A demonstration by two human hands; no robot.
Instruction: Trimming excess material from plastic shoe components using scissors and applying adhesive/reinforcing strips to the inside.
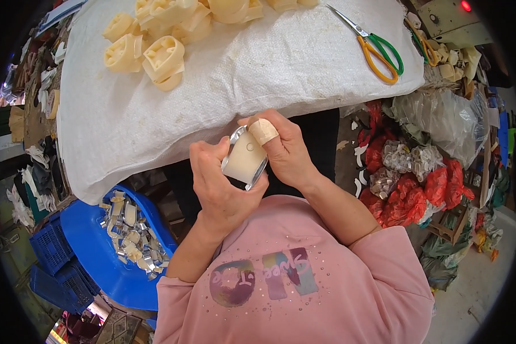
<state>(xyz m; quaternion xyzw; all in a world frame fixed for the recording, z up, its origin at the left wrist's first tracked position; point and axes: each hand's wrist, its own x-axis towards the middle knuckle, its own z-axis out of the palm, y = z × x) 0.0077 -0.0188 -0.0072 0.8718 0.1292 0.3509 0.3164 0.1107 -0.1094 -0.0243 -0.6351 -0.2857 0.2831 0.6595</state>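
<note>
In front of my chest, both hands hold a small cream block with a shiny silver band along its edges (244, 163). My left hand (210, 175) is closed around its left side and lower edge. My right hand (285, 146) grips the upper right, its thumb, wrapped in beige tape (263, 131), pressing by the cream face. A small round mark shows on that face; the underside is hidden. Beyond the hands, several pale yellow moulded pieces (164, 57) are heaped on the white woven sheet (281, 63).
Scissors with green and orange handles (378, 51) lie at the sheet's far right. At left, a blue tub (86, 235) contains several silver and cream pieces (133, 232). To my right are red plastic bags (404, 200) and clear plastic sheeting (450, 123). Dark blue crates (50, 246) stand at far left.
</note>
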